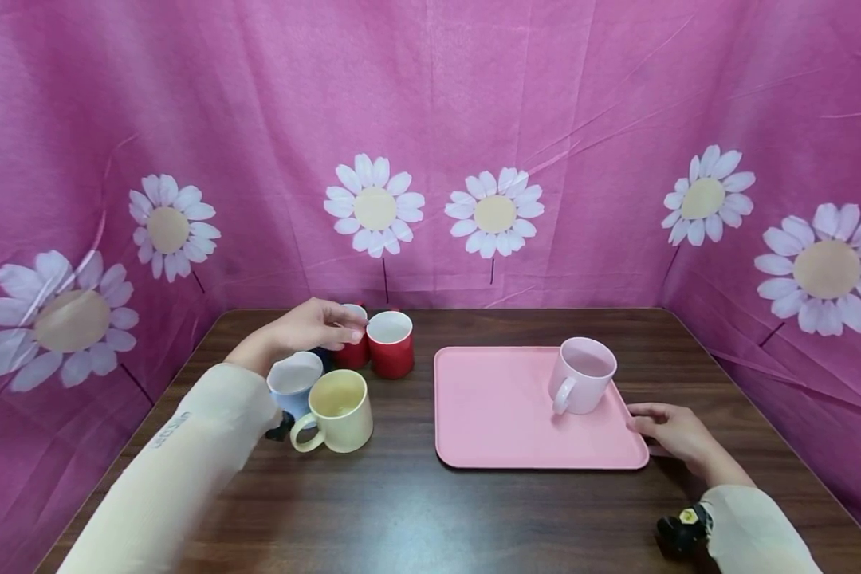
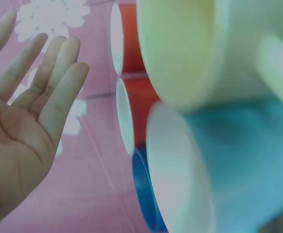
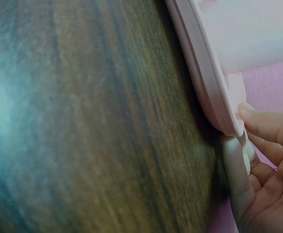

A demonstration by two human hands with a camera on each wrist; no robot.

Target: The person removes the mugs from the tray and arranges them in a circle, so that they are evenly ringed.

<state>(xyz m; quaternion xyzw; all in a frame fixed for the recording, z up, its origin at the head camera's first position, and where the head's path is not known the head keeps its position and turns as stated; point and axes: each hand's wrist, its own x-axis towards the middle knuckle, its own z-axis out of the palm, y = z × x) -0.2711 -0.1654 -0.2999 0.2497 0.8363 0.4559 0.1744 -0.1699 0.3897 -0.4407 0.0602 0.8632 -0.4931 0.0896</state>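
Note:
My left hand [image 1: 316, 327] hovers over the back of a mug cluster, fingers extended and holding nothing, as the left wrist view confirms. Nearest to it are two red mugs [image 1: 391, 345] with white insides; the hand partly covers the left one. A dark blue mug [image 2: 149, 191] is mostly hidden behind the light blue mug [image 1: 296, 384]. In front stands a yellow mug [image 1: 344, 416], handle toward the left. With thumb and fingers my right hand [image 1: 678, 434] pinches the right edge of a pink tray [image 1: 495, 406]. A pale pink mug [image 1: 583, 379] stands upright on the tray's right part.
The dark wooden table [image 1: 402, 510] carries everything. A pink curtain [image 1: 430, 96] printed with white daisies encloses its back and sides. Bare wood separates the mug cluster from the tray.

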